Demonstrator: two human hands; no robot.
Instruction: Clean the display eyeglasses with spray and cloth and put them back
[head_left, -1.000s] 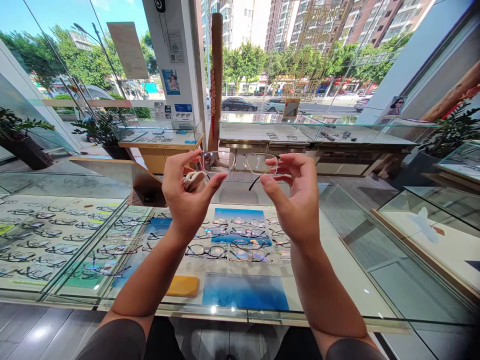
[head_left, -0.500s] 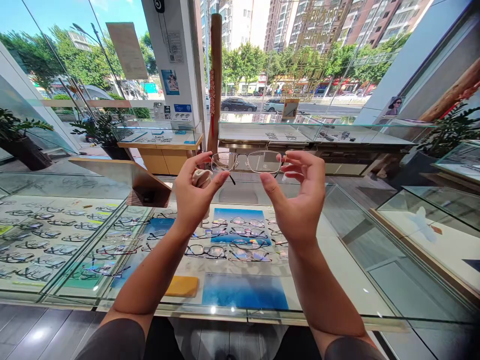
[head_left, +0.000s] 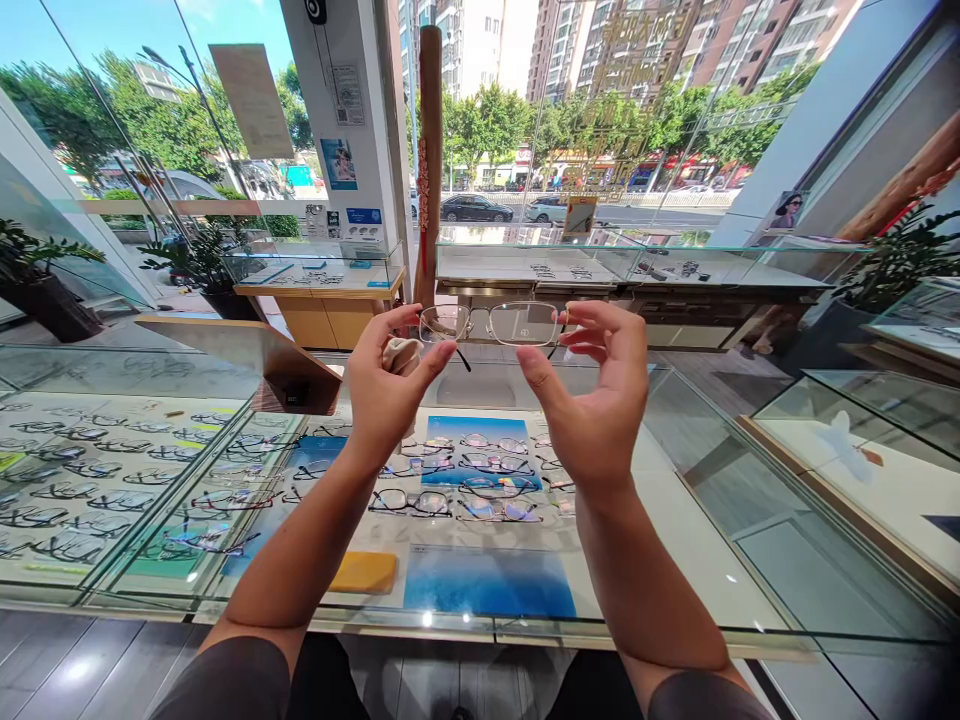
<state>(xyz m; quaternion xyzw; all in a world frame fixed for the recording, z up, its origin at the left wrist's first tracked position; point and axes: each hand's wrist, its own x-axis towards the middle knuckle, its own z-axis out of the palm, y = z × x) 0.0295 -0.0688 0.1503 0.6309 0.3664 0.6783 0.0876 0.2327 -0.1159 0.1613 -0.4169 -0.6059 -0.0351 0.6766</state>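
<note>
A pair of thin metal-rimmed eyeglasses [head_left: 523, 324] is held up above the glass display counter, lenses upright. My left hand [head_left: 386, 385] pinches its left end between fingers and thumb. Bunched in the same palm is a pale cloth [head_left: 402, 354]. The right end sits in the fingers of my right hand [head_left: 596, 400], with the thumb just under the lens. One dark temple tip shows below the left lens. Several folded eyeglasses [head_left: 411, 502] lie inside the counter below, partly behind my hands.
A brown-framed tabletop mirror [head_left: 240, 350] stands tilted on the counter at left. A yellow case [head_left: 364, 573] lies near the front edge, beside a blue mat [head_left: 487, 582]. Further glass showcases [head_left: 525, 262] stand by the window, and another showcase [head_left: 862, 440] is at right.
The eyeglasses and both hands have shifted very slightly to the left. Both hands keep the same grip.
</note>
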